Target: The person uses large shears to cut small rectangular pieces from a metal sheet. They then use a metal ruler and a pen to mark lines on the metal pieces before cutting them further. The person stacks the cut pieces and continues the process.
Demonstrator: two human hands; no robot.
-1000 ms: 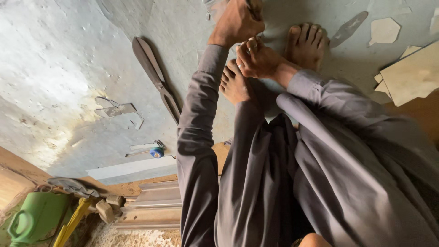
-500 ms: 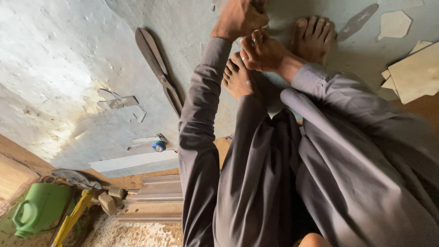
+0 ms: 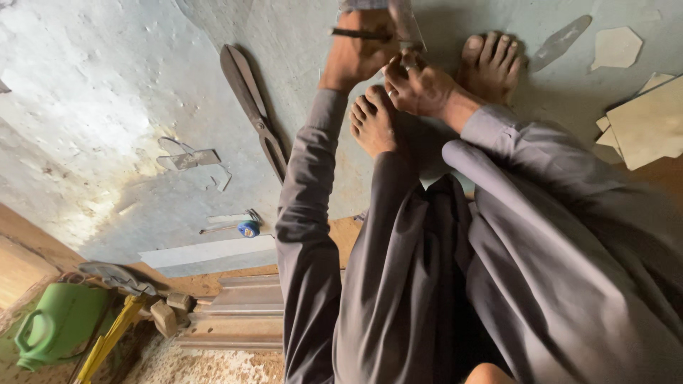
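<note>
We see a broad grey metal sheet [image 3: 128,92] spread over the floor, our grey-clad legs and bare feet on it. Large tin snips [image 3: 252,107] lie at nine o'clock from the hands, well apart. A green jug [image 3: 57,323] sits at seven o'clock, contents unseen. The left hand [image 3: 356,53] is closed around a dark rod [image 3: 356,33]; the right hand [image 3: 420,85], just beside it, pinches a small metal strip [image 3: 405,25] at twelve o'clock.

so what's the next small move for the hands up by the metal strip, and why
Probably steady the metal strip with the right hand before the left hand draws its thin dark tool along: both hands already meet at the strip on the grey sheet, beside the bare feet.
</note>
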